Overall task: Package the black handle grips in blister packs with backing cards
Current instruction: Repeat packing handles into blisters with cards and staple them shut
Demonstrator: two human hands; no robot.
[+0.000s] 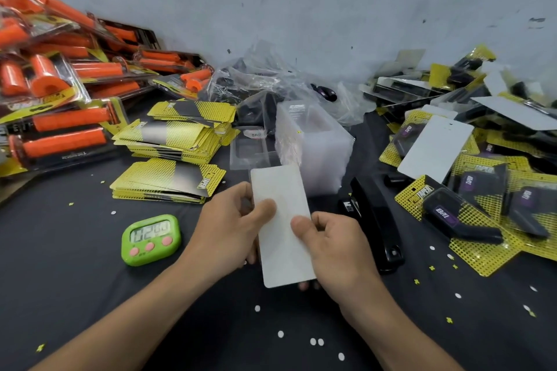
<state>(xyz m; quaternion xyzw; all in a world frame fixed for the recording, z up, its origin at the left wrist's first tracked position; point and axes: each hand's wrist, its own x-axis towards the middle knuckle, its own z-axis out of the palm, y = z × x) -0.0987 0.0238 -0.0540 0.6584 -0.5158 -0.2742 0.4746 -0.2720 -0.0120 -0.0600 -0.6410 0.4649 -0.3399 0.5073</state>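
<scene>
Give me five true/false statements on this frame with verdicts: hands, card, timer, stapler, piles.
1. Both hands hold one backing card, white side up. True: the left hand and the right hand pinch the backing card.
2. The green timer lies right of the stapler. False: the green timer lies left of the hands, and the black stapler lies to their right.
3. Packed orange grips are piled at the far left. True: the orange grips are there.
4. The right hand grips the stapler. False: it holds the card, and the stapler lies on the table.
5. Packed black grips lie at the right. True: the black grip packs are there.
</scene>
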